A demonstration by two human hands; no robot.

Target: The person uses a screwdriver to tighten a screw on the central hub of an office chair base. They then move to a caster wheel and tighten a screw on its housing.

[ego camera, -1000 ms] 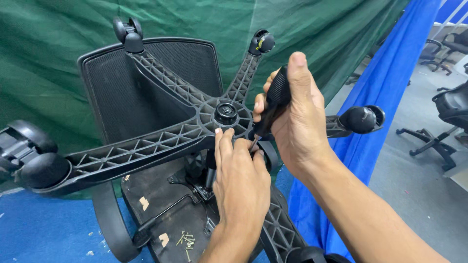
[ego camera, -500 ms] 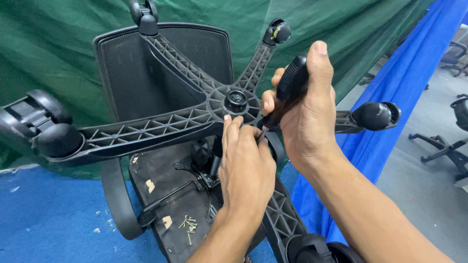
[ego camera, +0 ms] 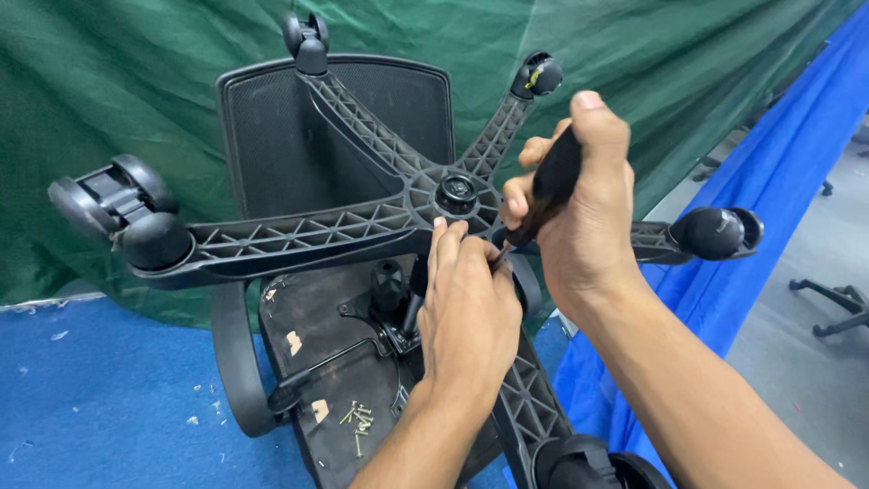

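Nearest, at six o'clock, a small heap of brass-coloured loose screws point(ego camera: 358, 419) lies on the dark underside of the overturned office chair seat point(ego camera: 312, 330), just left of the forearm. Above it the left hand point(ego camera: 468, 312) is curled with fingertips bunched at the tip of the tool, pinching or steadying something too small to make out. At two o'clock from it, the right hand point(ego camera: 579, 204) is wrapped tight round the black-handled screwdriver point(ego camera: 541, 195), thumb on top, its shaft slanting down toward the left fingertips. Beyond both sits the black ribbed plastic five-star chair base point(ego camera: 299, 234), its central hub point(ego camera: 457, 192) at twelve o'clock from the left hand, casters at the arm ends. Farthest are the mesh backrest point(ego camera: 272, 136) and green tarpaulin point(ego camera: 136, 81). Judging by the grip, the blade could slip off and jab the left fingertips, since they crowd its point; an elbow could also scatter the unsecured screws.
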